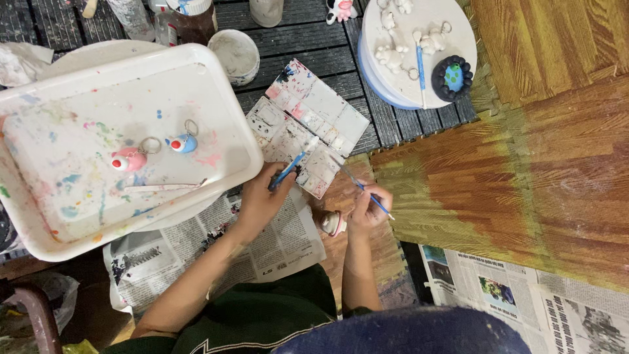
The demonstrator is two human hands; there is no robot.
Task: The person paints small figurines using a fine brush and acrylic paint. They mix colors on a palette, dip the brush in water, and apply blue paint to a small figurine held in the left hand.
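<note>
Even, soft overhead light, fairly bright. White tray [131,92] at left near overexposed, mild glare on its rim. Round white plate [419,46] far right also bright. Shadows faint and short. Near-left corner dark and murky. Sharp mid-scene; dark blurred shape along near edge. Slight wide-angle bend at edges.

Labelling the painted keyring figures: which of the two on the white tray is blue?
The blue figure, to the right of the pink figure on the white tray and closer to the paint palette; it has a small red spot.
</note>
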